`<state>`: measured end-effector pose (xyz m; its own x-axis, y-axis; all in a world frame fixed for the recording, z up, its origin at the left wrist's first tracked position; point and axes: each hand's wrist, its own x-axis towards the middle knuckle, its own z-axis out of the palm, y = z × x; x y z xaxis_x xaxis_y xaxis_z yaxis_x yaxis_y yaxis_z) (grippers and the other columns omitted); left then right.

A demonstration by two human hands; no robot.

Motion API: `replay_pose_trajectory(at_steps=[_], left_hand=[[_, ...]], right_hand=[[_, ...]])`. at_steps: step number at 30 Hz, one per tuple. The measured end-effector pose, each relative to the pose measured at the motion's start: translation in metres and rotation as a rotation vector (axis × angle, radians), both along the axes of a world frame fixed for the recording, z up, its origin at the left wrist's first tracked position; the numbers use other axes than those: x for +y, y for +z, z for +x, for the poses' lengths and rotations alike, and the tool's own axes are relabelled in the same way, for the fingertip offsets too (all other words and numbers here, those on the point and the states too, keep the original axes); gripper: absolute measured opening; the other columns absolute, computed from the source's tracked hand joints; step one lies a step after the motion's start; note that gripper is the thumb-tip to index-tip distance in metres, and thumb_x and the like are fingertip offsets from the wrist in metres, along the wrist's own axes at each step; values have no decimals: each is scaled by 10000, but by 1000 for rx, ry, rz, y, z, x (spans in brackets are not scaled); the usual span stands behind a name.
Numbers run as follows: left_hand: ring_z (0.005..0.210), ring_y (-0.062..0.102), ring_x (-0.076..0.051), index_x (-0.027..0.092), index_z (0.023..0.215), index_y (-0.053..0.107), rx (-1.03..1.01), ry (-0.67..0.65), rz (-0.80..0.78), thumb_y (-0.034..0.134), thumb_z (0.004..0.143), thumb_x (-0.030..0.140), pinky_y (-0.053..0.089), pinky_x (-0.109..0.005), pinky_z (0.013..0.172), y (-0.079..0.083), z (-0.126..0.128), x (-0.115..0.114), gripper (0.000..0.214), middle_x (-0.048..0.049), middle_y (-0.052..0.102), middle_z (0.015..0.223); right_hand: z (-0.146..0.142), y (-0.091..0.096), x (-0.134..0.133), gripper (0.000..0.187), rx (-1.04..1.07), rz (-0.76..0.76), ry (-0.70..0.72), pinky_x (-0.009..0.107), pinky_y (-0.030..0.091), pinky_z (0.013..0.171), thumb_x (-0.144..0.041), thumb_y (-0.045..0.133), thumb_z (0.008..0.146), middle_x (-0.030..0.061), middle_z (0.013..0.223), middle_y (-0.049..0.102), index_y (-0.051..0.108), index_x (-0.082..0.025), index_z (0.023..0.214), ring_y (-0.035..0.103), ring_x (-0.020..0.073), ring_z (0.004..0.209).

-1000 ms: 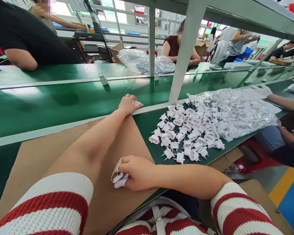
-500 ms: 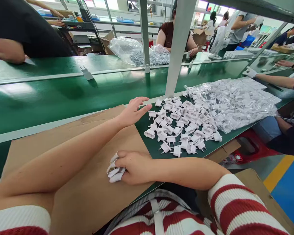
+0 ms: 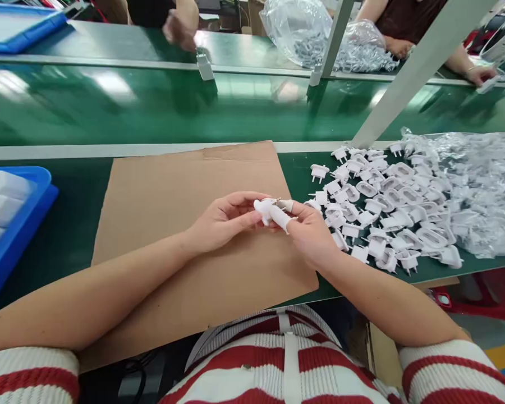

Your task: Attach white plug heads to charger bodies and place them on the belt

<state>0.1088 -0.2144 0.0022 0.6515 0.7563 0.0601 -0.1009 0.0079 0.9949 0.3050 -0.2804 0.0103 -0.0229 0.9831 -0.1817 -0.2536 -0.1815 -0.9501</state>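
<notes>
My left hand (image 3: 225,220) grips a white plug piece (image 3: 262,207) over the cardboard sheet (image 3: 185,185), fingers curled behind it and thumb in front. My right hand (image 3: 309,230), with white finger covers on its fingertips, pinches the same piece from the right. A thin metal part (image 3: 281,203) shows between its fingers; whether it belongs to the plug piece I cannot tell. Just right of my hands lies a heap of white two-pin plug pieces (image 3: 387,207) on the green table.
A clear plastic bag of similar pieces (image 3: 488,191) adjoins the heap. At left stands a blue tray (image 3: 37,177) holding white items. Behind a pale rail runs a green belt (image 3: 151,112), with a white plug (image 3: 205,66) near its far edge. A slanted metal post (image 3: 421,73) rises behind the heap; co-workers' hands are opposite.
My left hand has drawn back from beside the heap and now holds a white plug piece. My right hand has lifted off the cardboard to meet it. The view has swung left.
</notes>
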Motion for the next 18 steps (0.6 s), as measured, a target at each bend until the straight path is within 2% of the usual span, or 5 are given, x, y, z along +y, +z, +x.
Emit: replay_pose_trajectory(at_steps=[4,7,10,13,18], left_hand=[[1115,751,-217,187,1322,735,-91,45,49,801,946,246,638,-328,994,-3,1,-10,386,-118,764,1274],[1173,744,-219,181,1295,736,-137,81,103,800,939,193,613,-338,1075,-8,1,-13,362,-116,764,1285],[1184,747,-225,174,1297,721,-152,100,141,775,959,197,614,-347,1086,-13,0,-15,343,-125,763,1293],[1210,740,-215,172,1293,711,-161,98,159,740,980,166,608,-335,1098,-14,0,-15,315,-130,743,1343],[1218,737,-180,177,1285,698,-187,76,155,704,989,100,595,-280,1098,-11,0,-16,305,-122,724,1385]], right_hand=[[-3,-2,-6,249,-150,254,-83,355,631,960,-315,823,849,35,1112,762,807,-246,1087,737,188,1028],[-2,-5,-9,322,-341,440,-139,344,644,948,-218,788,891,30,1133,745,773,-277,1208,734,172,1033],[1,-7,-10,377,-533,567,-163,351,647,914,-146,751,917,29,1131,743,754,-303,1260,720,171,1024],[2,-9,-10,393,-608,624,-174,361,651,884,-124,735,928,30,1154,749,747,-319,1269,722,177,1018],[0,-10,-11,371,-624,617,-194,391,655,884,-157,740,932,37,1143,759,743,-315,1269,734,198,1016]])
